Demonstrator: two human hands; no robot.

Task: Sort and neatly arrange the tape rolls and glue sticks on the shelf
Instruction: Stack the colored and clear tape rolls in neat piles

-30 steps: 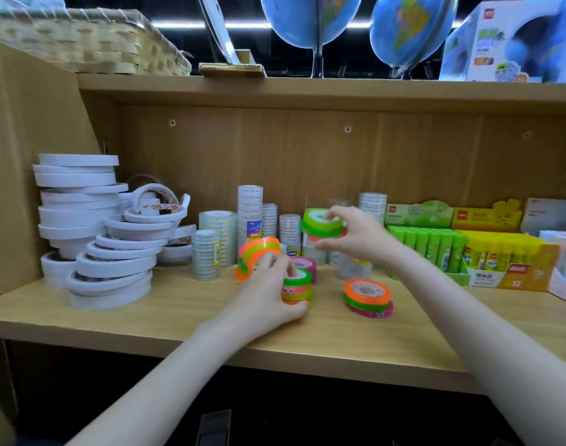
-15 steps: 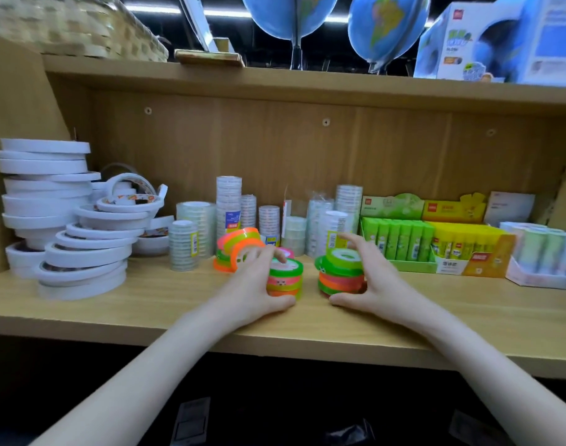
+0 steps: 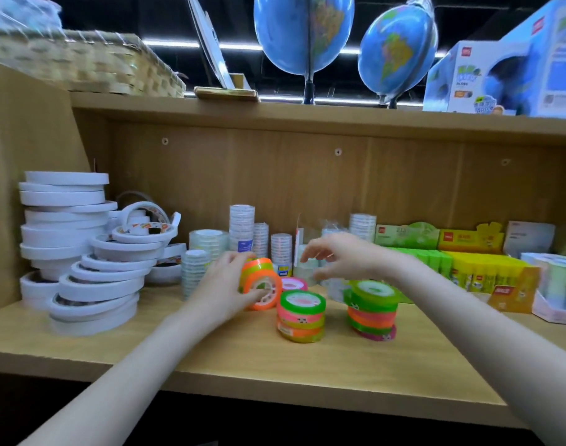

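Presently, on the wooden shelf point(image 3: 211, 352):

1. Left hand point(image 3: 223, 286): fingers curled around a tilted bundle of orange and green tape rolls point(image 3: 260, 283), thumb pressed on the orange face that looks toward the camera.
2. Right hand point(image 3: 343, 257): fingers spread and loosely bent, held in the air, gripping nothing (motion blur softens the fingertips).
3. Just right of the left hand: an upright stack of coloured tape rolls point(image 3: 301, 317), green on top, pink and orange below, standing on the board.
4. Below the right wrist: a second coloured stack point(image 3: 373, 309), green on top, slightly skewed, a pink roll at its base.
5. Between the two hands, lying flat: one pink roll point(image 3: 293, 283).
6. Behind both hands, by the back wall: columns of clear tape rolls point(image 3: 242, 228).
7. Far left of the left hand: piles of white tape rolls point(image 3: 64, 220), some leaning.
8. Right of the right forearm: display boxes of green glue sticks point(image 3: 436, 262) and yellow glue sticks point(image 3: 481, 272), standing upright in rows.
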